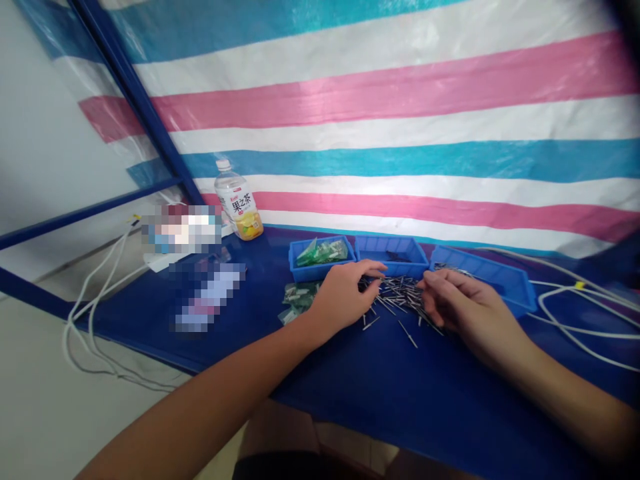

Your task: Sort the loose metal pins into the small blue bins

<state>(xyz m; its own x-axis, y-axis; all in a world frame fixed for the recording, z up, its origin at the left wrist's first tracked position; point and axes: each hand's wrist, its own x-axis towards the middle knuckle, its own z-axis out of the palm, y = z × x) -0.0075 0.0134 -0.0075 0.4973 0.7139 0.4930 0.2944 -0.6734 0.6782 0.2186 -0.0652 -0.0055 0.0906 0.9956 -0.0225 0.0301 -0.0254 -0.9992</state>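
A pile of thin metal pins [400,293] lies on the blue tabletop between my hands, with a few strays in front. My left hand [345,297] reaches over the pile's left side, thumb and fingers curved apart and no object visible between them. At the right side of the pile, my right hand [465,303] has its thumb and fingers pressed together; whatever is in them is hidden. Small clear plastic bags [299,297] lie just left of my left hand. Behind the pile, the middle blue bin [393,267] holds a few dark pieces.
The left blue bin [320,272] contains green plastic packets [323,252]. A right blue bin [510,287] has some pins inside. A drink bottle [239,203] stands at the back left. White cables [575,327] run along the right; a striped sheet [375,160] hangs behind.
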